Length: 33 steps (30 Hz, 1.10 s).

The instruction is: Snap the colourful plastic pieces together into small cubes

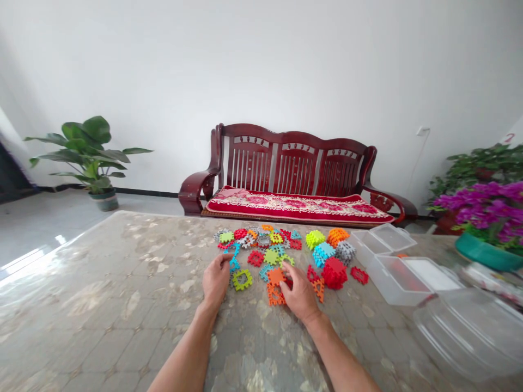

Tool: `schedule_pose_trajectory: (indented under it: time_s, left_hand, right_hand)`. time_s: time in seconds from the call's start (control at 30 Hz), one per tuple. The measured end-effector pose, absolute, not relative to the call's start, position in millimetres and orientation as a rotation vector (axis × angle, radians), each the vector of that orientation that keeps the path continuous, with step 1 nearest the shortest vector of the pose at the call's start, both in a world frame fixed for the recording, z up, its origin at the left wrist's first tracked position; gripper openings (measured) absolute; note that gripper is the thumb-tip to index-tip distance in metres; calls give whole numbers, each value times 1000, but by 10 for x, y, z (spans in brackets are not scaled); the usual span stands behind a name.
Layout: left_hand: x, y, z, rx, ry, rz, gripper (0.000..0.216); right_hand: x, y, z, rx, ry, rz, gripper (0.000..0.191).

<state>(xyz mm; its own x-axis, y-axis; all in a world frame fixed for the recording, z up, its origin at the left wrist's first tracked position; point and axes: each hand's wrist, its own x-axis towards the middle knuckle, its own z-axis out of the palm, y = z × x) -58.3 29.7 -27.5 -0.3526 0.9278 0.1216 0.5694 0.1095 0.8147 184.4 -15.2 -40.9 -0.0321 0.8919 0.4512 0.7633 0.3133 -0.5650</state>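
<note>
My left hand (216, 280) is at the left side of a loose spread of toothed plastic puzzle pieces, its fingers closed in a pinch on a blue puzzle piece (233, 263). Just right of it lies a yellow-green frame piece (242, 279). My right hand (301, 295) has thumb and forefinger apart at the right edge of an orange square piece (276, 276); the thumb seems to touch it. Under that square is an orange piece with cut-outs (275, 294). A red piece is partly hidden behind the right fingers. An orange triangular piece (318, 289) lies right of this hand.
Colour-grouped piles stand to the right: red (335, 272), blue (323, 253), grey (345, 251), yellow-green (315, 238) and orange (338, 236). Beyond them are clear plastic boxes (392, 286), a clear lid (469, 332) and a flower pot (488, 251). A wooden bench (294, 163) stands behind the table.
</note>
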Motion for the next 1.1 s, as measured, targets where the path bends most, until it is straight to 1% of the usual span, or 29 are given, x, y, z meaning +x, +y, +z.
schedule_pose_trajectory:
  time_s: [0.1,0.23,0.33,0.43,0.53,0.7,0.83,0.9,0.97,1.1]
  left_hand:
    - [-579,298,-269,1458,1971,1129,32]
    - [-567,291,-252,1444,1979,1125,32]
    - [-562,282,-235,1449,1986,1113,32]
    - [-566,281,-229,1446,1997,1104,32]
    - [-574,290,-238,1442,1999,1092,32]
    - [-573,298,-249,1456,1983,1105,31]
    - [-567,297,-246,1447,1997,1100,31]
    - [-569,300,-255,1464,1996,1104,32]
    - [-575,304,-269,1479,1991,1103,32]
    - [-584,307,-279,1465,1983,1111,33]
  right_hand:
    - [1835,-167,-381,-1466,-1849,218,46]
    - [1813,-191,-353,-1400,-1923,246,47]
    - [1820,-201,-356,-1440,-1928,90,46]
    - [1859,-204,-364,-1572,-1895,-111,46]
    - [1913,-198,-386,-1695,-1833,-218,46]
    - [1961,-160,-487,-1776,-1806,-151,40]
    - [1971,-137,-526,-1598,-1884,32,40]
    - [1980,-136,-504,-1507,-1901,71,40]
    - [1991,-141,-471,-1506,-1864,4,39]
    - [2008,-147,-463,-1670,-1751,-176,40]
